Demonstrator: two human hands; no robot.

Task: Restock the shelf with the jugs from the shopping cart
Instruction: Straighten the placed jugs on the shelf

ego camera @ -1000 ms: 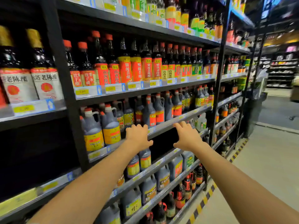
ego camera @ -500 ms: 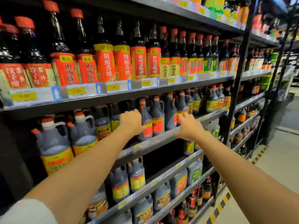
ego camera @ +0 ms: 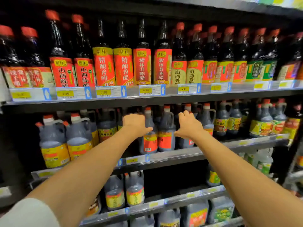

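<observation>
Head view: both bare arms reach up from the lower corners of the frame to the middle shelf [ego camera: 180, 155] at centre. The left hand [ego camera: 135, 124] is just left of centre, back to the camera. Its thumb lies across the shoulder of a red-label jug [ego camera: 149, 142], and whether it touches cannot be told. The fingers bend away behind the knuckles, so its grip cannot be told either. The right hand [ego camera: 188, 127] is just right of centre. Its grip is wide, fingers stretched forward and thumb spread toward a second jug [ego camera: 166, 139], holding nothing. These two jugs stand upright side by side on the shelf between the hands, near its front edge. More dark jugs fill the same shelf, among them yellow-label jugs [ego camera: 55, 150] at left of the frame. On the shelf above, across the top of the frame, stands a row of tall bottles [ego camera: 123, 67] over price tags [ego camera: 110, 92]. Lower jugs [ego camera: 134, 192] sit at bottom centre. A white sleeve [ego camera: 30, 213] shows at lower left.
</observation>
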